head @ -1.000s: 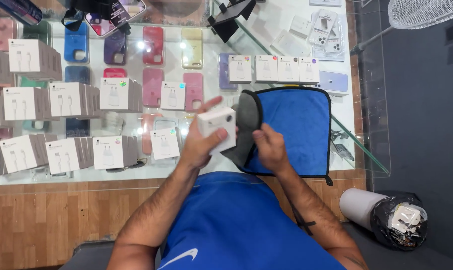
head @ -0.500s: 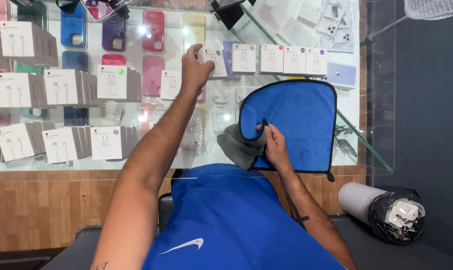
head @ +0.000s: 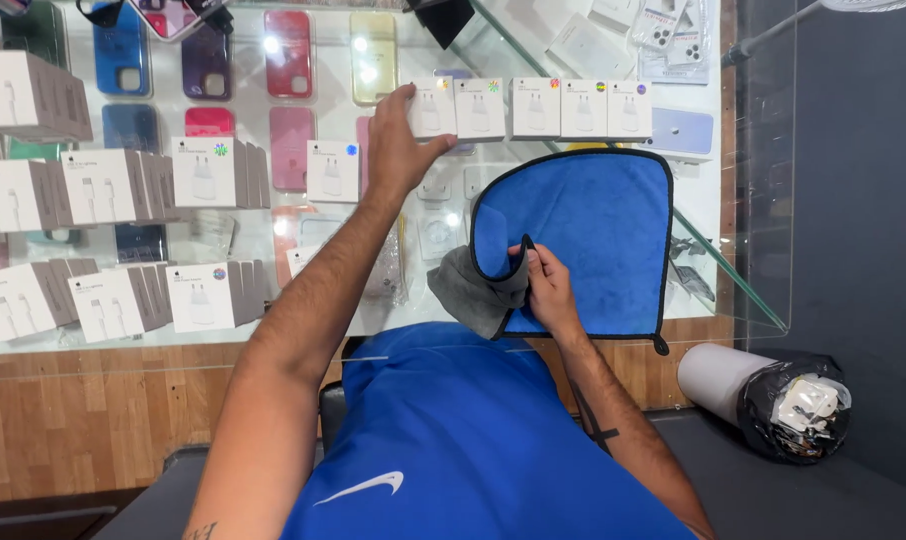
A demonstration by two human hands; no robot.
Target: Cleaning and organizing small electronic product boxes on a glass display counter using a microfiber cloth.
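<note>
Left hand [head: 398,140] grips a small white box [head: 432,108] at top center, leftmost in a row on the glass tabletop [head: 273,320]. Right hand [head: 548,285] pinches the blue cloth [head: 588,235] edge, center frame.

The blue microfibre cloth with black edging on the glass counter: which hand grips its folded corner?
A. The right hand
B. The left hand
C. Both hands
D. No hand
A: the right hand pinches the folded corner of the blue microfibre cloth, while the left hand rests on a small white box in the far row.
</note>
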